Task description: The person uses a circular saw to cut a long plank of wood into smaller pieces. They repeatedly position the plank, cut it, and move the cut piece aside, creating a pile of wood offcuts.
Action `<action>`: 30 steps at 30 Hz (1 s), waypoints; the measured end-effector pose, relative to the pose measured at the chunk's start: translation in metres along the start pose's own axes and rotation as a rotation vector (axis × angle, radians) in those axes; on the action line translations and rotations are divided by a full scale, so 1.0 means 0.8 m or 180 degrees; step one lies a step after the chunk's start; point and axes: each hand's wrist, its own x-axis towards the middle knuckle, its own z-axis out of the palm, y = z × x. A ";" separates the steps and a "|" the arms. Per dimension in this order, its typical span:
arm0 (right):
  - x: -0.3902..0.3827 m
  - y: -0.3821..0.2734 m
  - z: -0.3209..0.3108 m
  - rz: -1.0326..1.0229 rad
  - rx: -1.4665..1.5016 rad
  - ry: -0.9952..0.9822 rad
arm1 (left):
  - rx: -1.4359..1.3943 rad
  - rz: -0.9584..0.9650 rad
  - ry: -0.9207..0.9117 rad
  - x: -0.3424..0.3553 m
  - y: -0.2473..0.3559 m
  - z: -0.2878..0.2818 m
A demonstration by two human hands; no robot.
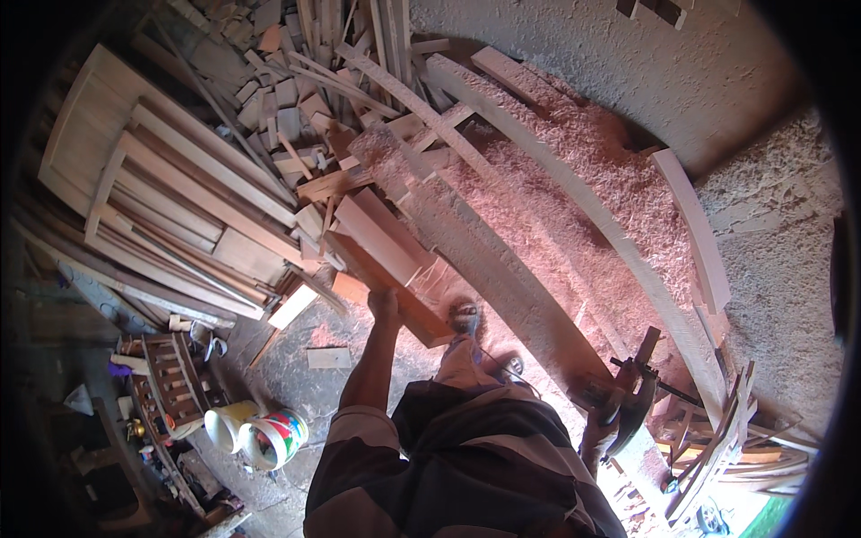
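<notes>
A reddish-brown wooden board (404, 305) slants in front of me at middle height, its near end close to my feet. My left hand (384, 307) is closed round its left edge. On my right side, my right hand (598, 429) is closed on a dark hand-held tool (632, 390) with a side bar; shade hides its exact kind and part of the fingers. The tool is beside the near end of a long, dusty plank (511, 278).
Pink shavings (583, 170) cover the floor along the wall, with a long curved beam (574, 179) across them. Offcuts (278, 99) and stacked panels (188, 206) fill the left. Two buckets (273, 439) stand near a wooden rack (170, 386). My feet (466, 314) are beside the plank.
</notes>
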 end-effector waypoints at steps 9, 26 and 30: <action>-0.003 0.056 0.003 0.1066 0.0463 -0.0060 | 0.1491 0.1637 -0.0165 0.208 0.027 0.092; 0.000 -0.058 0.019 0.0465 0.0667 0.0214 | 0.2863 0.3146 0.0104 0.314 0.147 0.322; 0.035 -0.104 0.028 0.0363 0.0528 0.0098 | 0.1024 0.3102 -0.2740 0.148 0.057 0.424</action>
